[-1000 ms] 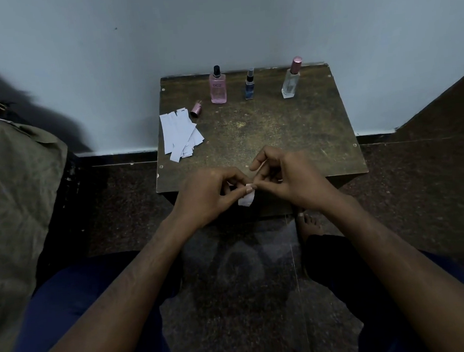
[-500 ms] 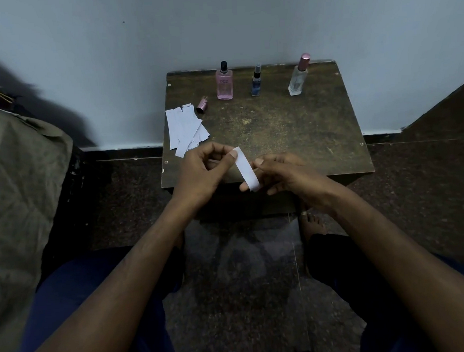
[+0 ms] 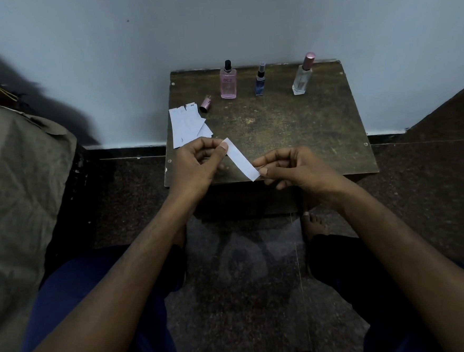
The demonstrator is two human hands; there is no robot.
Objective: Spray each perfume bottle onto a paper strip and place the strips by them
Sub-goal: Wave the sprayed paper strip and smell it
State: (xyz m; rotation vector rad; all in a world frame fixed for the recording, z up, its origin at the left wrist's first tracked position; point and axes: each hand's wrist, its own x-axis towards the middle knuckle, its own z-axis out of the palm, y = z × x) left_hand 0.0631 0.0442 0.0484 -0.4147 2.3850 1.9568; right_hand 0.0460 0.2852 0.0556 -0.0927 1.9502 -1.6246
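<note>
1. Both hands hold one paper strip (image 3: 241,158) stretched between them over the near edge of the small wooden table (image 3: 299,132). The left hand (image 3: 197,164) pinches its far-left end between thumb and forefinger; the right hand (image 3: 293,168) pinches the near-right end the same way.
2. To my eye the strip is being readied for a spray. The sound way on, I'd say, is to let one hand keep the strip by its very end and free the other for a bottle, so the fingers stay out of the mist.
3. The pink bottle (image 3: 228,82), far and left of centre, stands with its black nozzle bare, and a pink cap (image 3: 206,105) lies on its side just left of it. That looks the natural one to reach for first.
4. Aim the nozzle at the strip's free middle and keep it well apart from the spare strips (image 3: 187,124), which lie fanned at the table's left edge.
5. The strip itself is a plain, pale, narrow rectangle, flat and taut, with no mark I can make out.
6. A small blue bottle (image 3: 259,81) stands in the middle of the far row, and a clear bottle (image 3: 301,77) with a pink cap stands to the right. No strip lies beside any bottle yet.
</note>
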